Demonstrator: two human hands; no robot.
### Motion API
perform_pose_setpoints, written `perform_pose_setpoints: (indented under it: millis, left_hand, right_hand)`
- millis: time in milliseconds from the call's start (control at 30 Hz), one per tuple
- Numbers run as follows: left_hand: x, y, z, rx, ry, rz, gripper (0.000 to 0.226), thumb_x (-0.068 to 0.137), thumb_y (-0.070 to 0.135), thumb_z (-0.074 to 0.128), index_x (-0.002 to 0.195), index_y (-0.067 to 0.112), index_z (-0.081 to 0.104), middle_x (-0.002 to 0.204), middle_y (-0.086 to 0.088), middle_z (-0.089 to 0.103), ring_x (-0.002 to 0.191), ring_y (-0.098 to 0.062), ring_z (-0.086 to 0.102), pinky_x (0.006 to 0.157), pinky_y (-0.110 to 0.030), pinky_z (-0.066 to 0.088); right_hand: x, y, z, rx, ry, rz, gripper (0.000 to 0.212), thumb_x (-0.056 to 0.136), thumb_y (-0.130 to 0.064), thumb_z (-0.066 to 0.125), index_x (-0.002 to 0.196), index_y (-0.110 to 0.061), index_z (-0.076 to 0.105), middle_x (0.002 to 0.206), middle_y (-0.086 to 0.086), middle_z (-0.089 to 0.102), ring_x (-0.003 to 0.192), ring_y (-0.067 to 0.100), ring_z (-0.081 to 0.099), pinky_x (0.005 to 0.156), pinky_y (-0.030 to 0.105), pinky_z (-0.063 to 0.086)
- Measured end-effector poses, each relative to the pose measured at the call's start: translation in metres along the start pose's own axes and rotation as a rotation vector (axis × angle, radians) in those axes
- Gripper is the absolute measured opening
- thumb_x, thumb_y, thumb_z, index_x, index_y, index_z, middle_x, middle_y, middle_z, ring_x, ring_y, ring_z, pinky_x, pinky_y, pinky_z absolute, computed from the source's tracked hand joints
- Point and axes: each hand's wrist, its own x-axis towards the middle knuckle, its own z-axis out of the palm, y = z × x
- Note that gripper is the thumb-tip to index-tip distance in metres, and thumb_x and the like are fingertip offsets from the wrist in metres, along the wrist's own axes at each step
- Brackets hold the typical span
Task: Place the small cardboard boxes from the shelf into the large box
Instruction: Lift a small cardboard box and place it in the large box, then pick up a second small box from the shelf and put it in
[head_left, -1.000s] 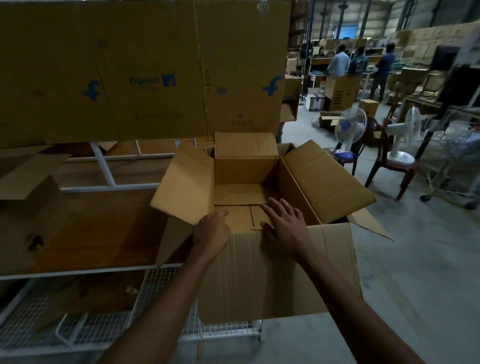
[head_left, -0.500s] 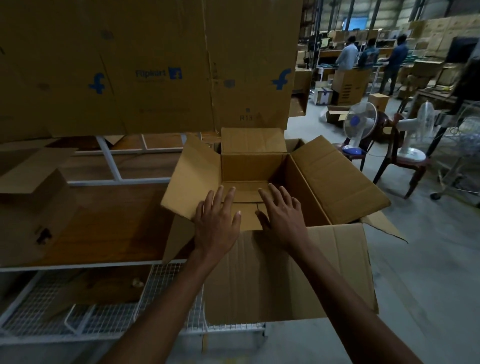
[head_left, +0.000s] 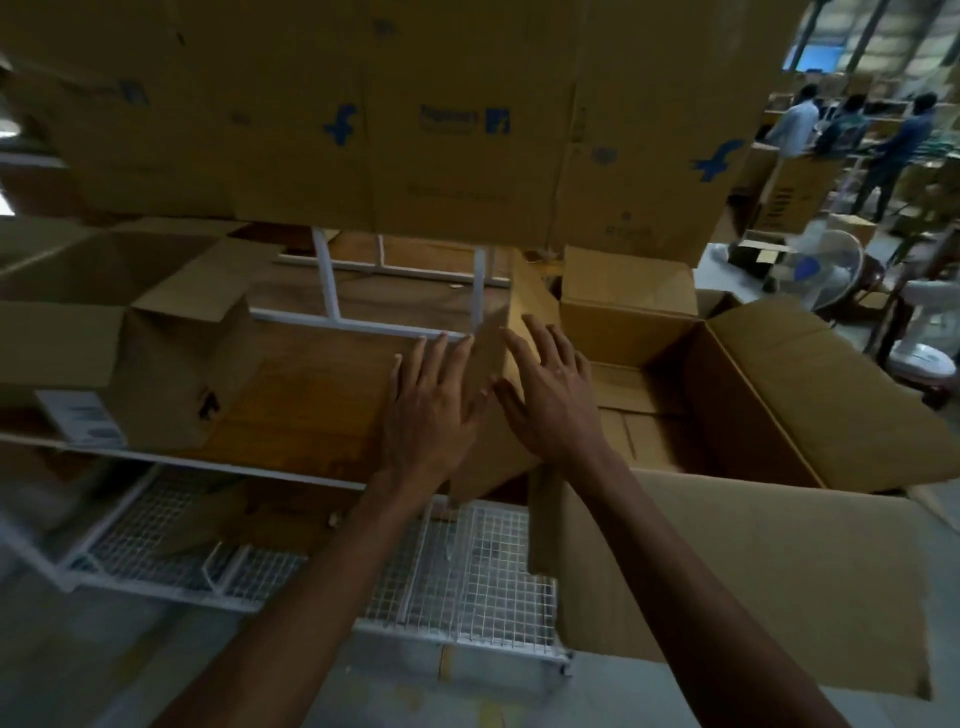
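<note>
The large box (head_left: 727, 561) stands open at the right, its flaps spread; flat small boxes (head_left: 623, 410) lie on its bottom. My left hand (head_left: 431, 410) hovers open over the wooden shelf (head_left: 306, 410), just left of the large box's left flap (head_left: 498, 364). Over that flap, my right hand (head_left: 550, 395) is open with fingers spread. Neither hand holds anything. A small cardboard box (head_left: 156, 364) with open flaps and a white label sits on the shelf at the left.
Big printed cartons (head_left: 415, 130) hang over the shelf from the level above. A white wire rack (head_left: 441, 577) lies below the shelf. Fans (head_left: 826, 270) and chairs stand on the floor at the right; several people (head_left: 852, 135) work far back.
Both hands have come up out of the large box and moved left toward the shelf. My view has swung left, so the large box now sits at the right.
</note>
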Motion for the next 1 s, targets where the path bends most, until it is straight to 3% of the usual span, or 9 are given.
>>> perform_pose_setpoints:
  millis: [233,433,600,733,867,1000]
  left_hand:
    - [-0.019,-0.161,-0.06,0.081,-0.038,-0.047,0.067,0.1,0.049,0.045,0.159,0.021,0.031,0.166,-0.008,0.034,0.155,-0.03,0.023,0.123,-0.054,0.022]
    - [-0.041,-0.284,-0.106,0.114,-0.068,-0.135,0.067,0.096,0.051,0.038,0.157,0.023,0.035,0.162,-0.009,0.039,0.153,-0.033,0.027,0.121,-0.055,0.029]
    - [-0.041,-0.373,-0.12,0.116,-0.096,-0.23,0.066,0.097,0.042,0.051,0.157,0.021,0.033,0.163,-0.009,0.036,0.153,-0.035,0.024,0.118,-0.056,0.034]
    - [-0.028,-0.434,-0.133,0.181,-0.065,-0.296,0.069,0.094,0.044,0.062,0.154,0.019,0.04,0.158,-0.011,0.045,0.149,-0.036,0.034,0.115,-0.056,0.036]
    - [-0.009,-0.499,-0.143,0.283,-0.017,-0.304,0.07,0.091,0.053,0.044,0.149,0.014,0.047,0.15,-0.015,0.054,0.141,-0.038,0.046,0.112,-0.054,0.04]
    - [0.028,-0.559,-0.153,0.379,-0.132,-0.284,0.071,0.093,0.051,0.038,0.154,0.015,0.04,0.157,-0.015,0.045,0.145,-0.036,0.041,0.117,-0.055,0.036]
  right_hand:
    - [0.048,-0.159,0.066,0.108,-0.032,-0.121,0.063,0.096,-0.058,0.037,0.151,-0.029,0.031,0.166,0.008,0.017,0.153,0.033,0.009,0.118,0.056,0.02]
    - [0.083,-0.272,0.146,0.195,-0.108,-0.182,0.059,0.095,-0.036,0.055,0.15,-0.031,0.036,0.161,0.008,0.033,0.148,0.033,0.025,0.111,0.055,0.035]
    - [0.124,-0.339,0.194,0.241,-0.187,-0.274,0.055,0.097,-0.036,0.053,0.149,-0.029,0.036,0.159,0.007,0.035,0.146,0.032,0.029,0.109,0.053,0.037]
    - [0.17,-0.376,0.231,0.243,-0.219,-0.352,0.058,0.096,-0.037,0.056,0.15,-0.027,0.036,0.159,0.008,0.036,0.145,0.035,0.029,0.111,0.054,0.036]
    - [0.234,-0.404,0.266,0.194,-0.224,-0.431,0.067,0.094,-0.029,0.063,0.153,-0.021,0.031,0.162,0.009,0.029,0.149,0.034,0.021,0.118,0.054,0.029]
    - [0.297,-0.426,0.303,0.09,-0.233,-0.479,0.074,0.092,-0.018,0.064,0.154,-0.021,0.025,0.161,0.012,0.03,0.151,0.039,0.013,0.119,0.06,0.021]
